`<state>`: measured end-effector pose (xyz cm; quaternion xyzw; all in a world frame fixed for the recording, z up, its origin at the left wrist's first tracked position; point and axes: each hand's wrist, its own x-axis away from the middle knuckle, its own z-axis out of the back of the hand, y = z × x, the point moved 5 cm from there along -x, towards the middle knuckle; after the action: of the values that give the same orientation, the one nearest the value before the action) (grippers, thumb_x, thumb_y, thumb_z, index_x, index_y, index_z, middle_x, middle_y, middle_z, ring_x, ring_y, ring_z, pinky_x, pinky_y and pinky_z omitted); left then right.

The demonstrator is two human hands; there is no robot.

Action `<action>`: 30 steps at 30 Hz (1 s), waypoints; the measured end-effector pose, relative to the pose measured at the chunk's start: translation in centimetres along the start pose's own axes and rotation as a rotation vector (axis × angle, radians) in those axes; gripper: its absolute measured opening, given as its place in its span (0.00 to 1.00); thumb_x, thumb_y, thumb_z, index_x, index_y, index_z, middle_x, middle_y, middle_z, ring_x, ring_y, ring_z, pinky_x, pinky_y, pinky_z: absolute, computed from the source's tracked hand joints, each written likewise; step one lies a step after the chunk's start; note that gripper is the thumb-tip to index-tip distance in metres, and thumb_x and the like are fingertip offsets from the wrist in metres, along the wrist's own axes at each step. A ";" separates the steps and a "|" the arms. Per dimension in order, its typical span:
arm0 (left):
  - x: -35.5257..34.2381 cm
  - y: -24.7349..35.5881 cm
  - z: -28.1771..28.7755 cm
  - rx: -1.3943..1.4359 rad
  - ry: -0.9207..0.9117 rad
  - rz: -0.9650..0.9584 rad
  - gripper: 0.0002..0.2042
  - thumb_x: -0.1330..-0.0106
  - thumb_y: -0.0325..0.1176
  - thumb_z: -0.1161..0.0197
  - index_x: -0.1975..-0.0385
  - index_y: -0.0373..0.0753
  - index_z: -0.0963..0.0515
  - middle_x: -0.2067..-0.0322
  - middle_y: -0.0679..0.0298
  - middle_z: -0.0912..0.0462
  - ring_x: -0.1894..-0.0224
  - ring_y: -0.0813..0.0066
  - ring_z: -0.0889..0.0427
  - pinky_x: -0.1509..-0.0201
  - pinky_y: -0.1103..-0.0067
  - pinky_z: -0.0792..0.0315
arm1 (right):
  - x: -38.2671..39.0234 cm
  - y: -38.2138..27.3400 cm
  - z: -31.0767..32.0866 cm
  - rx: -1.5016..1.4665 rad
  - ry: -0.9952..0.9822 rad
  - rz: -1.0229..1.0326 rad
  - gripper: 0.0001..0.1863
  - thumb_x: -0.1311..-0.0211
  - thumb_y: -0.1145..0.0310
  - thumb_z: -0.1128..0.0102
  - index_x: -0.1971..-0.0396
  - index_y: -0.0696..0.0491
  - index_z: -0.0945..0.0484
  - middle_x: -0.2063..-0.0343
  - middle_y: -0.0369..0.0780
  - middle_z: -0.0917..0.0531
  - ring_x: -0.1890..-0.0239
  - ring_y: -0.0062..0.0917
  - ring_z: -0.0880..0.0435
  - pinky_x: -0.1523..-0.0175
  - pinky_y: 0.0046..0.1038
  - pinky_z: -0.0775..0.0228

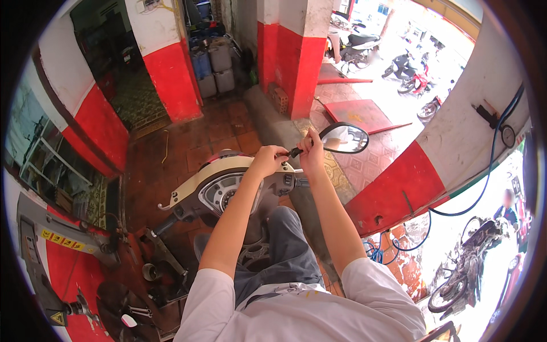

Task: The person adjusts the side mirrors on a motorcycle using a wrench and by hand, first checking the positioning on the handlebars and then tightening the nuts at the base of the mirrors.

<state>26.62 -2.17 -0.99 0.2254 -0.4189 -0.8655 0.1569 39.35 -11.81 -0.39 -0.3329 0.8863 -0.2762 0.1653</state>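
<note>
A black-rimmed rear-view mirror (pixel 345 138) stands out over the right side of a scooter's cream and grey handlebar cover (pixel 183 183). My right hand (pixel 311 153) is closed around its dark stem (pixel 294 153), close to the mirror head. Fingers of my left hand (pixel 269 161) are closed at the stem's lower end, just above the handlebar cover; the exact contact is hidden. Below my left forearm lies the round instrument panel (pixel 219 196), partly covered. The right handlebar grip (pixel 302 182) and left handlebar grip (pixel 165 225) are both untouched.
At the lower left are a grey machine arm (pixel 68 242) and tools on a dark stand. A red and white wall (pixel 399 185) with a blue hose (pixel 456 214) rises on the right. Red ramps (pixel 362 117) and parked motorbikes are outside; plastic canisters (pixel 221 57) stand at the back.
</note>
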 end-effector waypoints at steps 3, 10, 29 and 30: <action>0.0 0.0 -0.1 0.011 0.007 0.006 0.12 0.39 0.30 0.32 0.57 0.36 0.16 0.69 0.56 0.13 0.68 0.68 0.16 0.59 0.74 0.23 | -0.6 -0.1 -0.4 0.046 0.077 0.021 0.11 0.33 0.65 0.40 0.75 0.47 0.30 0.87 0.26 0.44 0.83 0.15 0.45 0.68 0.25 0.44; 0.0 0.0 -0.1 -0.006 -0.031 -0.012 0.12 0.39 0.29 0.34 0.55 0.36 0.16 0.67 0.55 0.12 0.64 0.63 0.14 0.56 0.71 0.23 | -0.2 0.3 -0.1 0.071 0.128 0.058 0.11 0.32 0.64 0.40 0.74 0.47 0.30 0.85 0.26 0.41 0.82 0.14 0.44 0.68 0.25 0.44; 0.3 0.3 0.1 -0.054 0.003 0.044 0.11 0.38 0.30 0.33 0.57 0.39 0.15 0.67 0.51 0.14 0.63 0.56 0.14 0.55 0.68 0.23 | 2.3 0.8 -1.3 0.093 0.319 0.205 0.17 0.33 0.66 0.38 0.79 0.47 0.35 0.80 0.28 0.37 0.79 0.12 0.41 0.72 0.20 0.46; 0.3 0.1 0.2 -0.053 0.006 0.040 0.10 0.38 0.30 0.34 0.57 0.39 0.15 0.68 0.51 0.14 0.64 0.56 0.14 0.56 0.68 0.23 | 2.3 1.0 -1.4 0.103 0.314 0.216 0.16 0.33 0.65 0.38 0.79 0.47 0.34 0.80 0.28 0.36 0.78 0.12 0.40 0.71 0.20 0.46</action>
<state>26.28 -2.21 -0.86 0.2152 -0.3997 -0.8724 0.1814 36.55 -12.22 -0.12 -0.1797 0.9165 -0.3505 0.0704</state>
